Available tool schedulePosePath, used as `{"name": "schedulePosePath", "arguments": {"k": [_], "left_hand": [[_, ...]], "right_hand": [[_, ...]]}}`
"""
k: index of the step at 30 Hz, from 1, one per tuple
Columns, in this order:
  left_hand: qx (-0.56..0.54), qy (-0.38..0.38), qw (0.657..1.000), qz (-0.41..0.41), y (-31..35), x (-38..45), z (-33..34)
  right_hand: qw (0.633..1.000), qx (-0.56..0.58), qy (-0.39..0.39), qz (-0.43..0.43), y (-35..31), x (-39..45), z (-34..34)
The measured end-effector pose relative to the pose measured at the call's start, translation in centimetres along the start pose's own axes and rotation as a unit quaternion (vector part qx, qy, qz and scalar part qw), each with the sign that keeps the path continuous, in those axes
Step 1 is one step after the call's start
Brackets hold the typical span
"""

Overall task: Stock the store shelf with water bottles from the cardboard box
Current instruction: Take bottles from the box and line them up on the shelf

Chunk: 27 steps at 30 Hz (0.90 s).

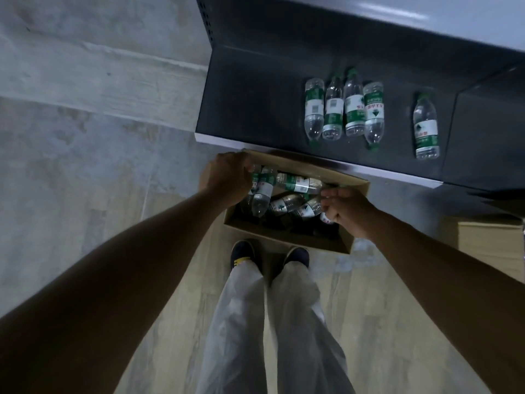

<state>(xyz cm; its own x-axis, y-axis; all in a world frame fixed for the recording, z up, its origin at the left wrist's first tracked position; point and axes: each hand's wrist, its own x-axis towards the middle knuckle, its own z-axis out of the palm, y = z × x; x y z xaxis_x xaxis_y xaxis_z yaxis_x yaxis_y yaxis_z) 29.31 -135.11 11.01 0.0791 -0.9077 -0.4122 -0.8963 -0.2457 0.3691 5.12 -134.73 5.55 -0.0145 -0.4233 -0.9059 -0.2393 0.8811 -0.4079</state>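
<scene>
An open cardboard box (289,237) sits on the floor in front of my feet, with several clear water bottles with green labels jumbled inside. My left hand (224,177) is over the box's far left corner, fingers curled round the top of a bottle (262,193) that hangs down from it. My right hand (348,210) is at the box's right side, gripping the neck end of a bottle (298,183) that lies across, with another bottle (306,209) at its fingers. On the dark shelf (250,109) several bottles (343,109) lie side by side, and one bottle (425,127) lies apart to the right.
The shelf's pale front edge (216,139) runs just beyond the box. An upper shelf board (397,15) overhangs at the top right. A second cardboard box (488,243) stands on the floor to the right. My shoes (243,251) touch the box's near side.
</scene>
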Motion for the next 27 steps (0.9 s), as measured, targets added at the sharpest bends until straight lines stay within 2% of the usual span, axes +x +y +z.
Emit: {"name": "schedulePosePath", "arguments": {"k": [7,12,21,27], "left_hand": [[-0.004,-0.031,0.999,-0.031,-3.5,0.8,6.5],[-0.022,-0.029,0.998,-0.056,-5.9,2.4,10.2],[-0.033,0.063,0.995,-0.063,-9.9,6.5,17.1],[-0.074,0.117,0.988,-0.072,-12.5,9.1,20.0]], "right_hand": [[0.998,0.018,-0.022,0.054,6.0,6.4,3.2],[0.998,-0.011,-0.025,0.051,7.8,10.5,6.2],[0.998,-0.031,-0.006,0.05,9.9,19.5,9.9],[0.996,-0.019,-0.012,0.087,11.2,25.2,12.6]]}}
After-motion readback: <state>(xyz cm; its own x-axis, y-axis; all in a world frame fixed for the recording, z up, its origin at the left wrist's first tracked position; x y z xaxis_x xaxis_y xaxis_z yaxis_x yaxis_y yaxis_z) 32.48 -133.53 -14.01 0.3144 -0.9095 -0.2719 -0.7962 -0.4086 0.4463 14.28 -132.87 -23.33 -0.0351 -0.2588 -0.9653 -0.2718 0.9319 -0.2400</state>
